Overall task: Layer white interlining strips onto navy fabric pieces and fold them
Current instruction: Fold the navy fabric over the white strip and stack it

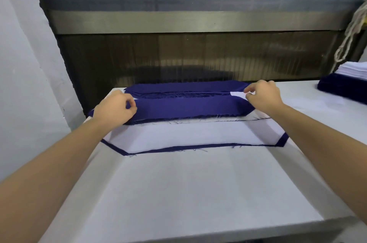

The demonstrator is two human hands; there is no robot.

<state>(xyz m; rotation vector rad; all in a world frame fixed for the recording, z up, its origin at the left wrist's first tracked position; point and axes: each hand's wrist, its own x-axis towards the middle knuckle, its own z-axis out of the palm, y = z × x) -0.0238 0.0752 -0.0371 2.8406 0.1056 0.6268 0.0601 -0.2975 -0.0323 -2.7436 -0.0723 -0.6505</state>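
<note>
The pile of cloth at 3 o'clock is cut off at the right edge, and so is the rope at 2 o'clock. The left hand covers the left end of the folded blue cloth, and the right hand covers its right end. Only a small corner of a white strip peeks out there; the rest is hidden.

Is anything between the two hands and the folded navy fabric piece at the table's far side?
Nothing visible. The left hand pinches the left end of the folded navy fabric piece, and the right hand pinches its right end, where a white interlining corner shows.
</note>
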